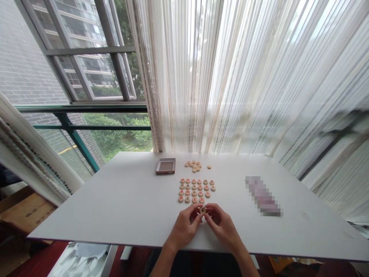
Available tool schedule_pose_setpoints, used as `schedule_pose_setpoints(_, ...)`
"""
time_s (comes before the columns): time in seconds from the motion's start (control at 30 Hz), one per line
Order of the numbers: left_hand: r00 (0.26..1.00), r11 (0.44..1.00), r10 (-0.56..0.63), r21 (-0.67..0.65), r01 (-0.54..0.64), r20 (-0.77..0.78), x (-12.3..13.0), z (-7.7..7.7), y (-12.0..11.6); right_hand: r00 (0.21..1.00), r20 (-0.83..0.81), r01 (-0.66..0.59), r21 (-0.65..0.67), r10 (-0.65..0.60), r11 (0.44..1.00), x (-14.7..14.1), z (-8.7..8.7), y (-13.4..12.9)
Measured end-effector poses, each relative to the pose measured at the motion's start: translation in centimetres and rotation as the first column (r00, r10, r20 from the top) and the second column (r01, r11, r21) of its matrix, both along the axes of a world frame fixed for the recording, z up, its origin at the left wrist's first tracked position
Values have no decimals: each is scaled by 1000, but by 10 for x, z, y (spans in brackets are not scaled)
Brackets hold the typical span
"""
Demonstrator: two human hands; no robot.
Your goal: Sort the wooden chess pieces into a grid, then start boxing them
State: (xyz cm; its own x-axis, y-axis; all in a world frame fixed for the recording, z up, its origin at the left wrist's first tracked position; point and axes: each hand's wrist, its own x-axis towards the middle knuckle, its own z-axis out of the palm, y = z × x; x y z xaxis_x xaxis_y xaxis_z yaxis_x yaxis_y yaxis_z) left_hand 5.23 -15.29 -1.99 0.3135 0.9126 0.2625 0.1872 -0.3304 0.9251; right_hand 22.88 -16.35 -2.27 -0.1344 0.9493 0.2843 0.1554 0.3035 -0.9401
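Between the fingertips of both hands is a round wooden Chinese chess piece [202, 210] with a black character, its marked face turned toward me. My left hand [187, 223] pinches it from the left, and my right hand [219, 222] from the right. Just beyond my fingers, several chess pieces with red or black characters, such as a red-marked piece [180, 199], lie in rows on the white table [129, 207]. Farther back is a loose cluster of pieces [194, 164] whose upper faces look plain.
An open shallow box [165, 172] sits at the back left of the pieces. One plain piece [209, 167] lies apart from the cluster. A blurred-out pinkish item [262, 195] is on the right. Striped curtains [190, 96] hang behind the table, and a cardboard box [25, 209] is at lower left.
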Motion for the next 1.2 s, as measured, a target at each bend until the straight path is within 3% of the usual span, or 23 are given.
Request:
schedule_pose_setpoints(0.6, 999, 999, 26, -46, -24, 28, 1, 1, 1, 997, 77, -26, 14, 25, 1000, -1, 4, -1)
schedule_pose_setpoints(0.9, 998, 994, 61, -98, -58, 32, 3, -6, 3, 981, 195, -42, 104, 21, 994, -2, -8, 0)
schedule_pose_setpoints(1.2, 999, 995, 31, -93, -28, 34, 2, -2, 1, 979, 203, -50, 134, 22, 990, -3, -11, -1)
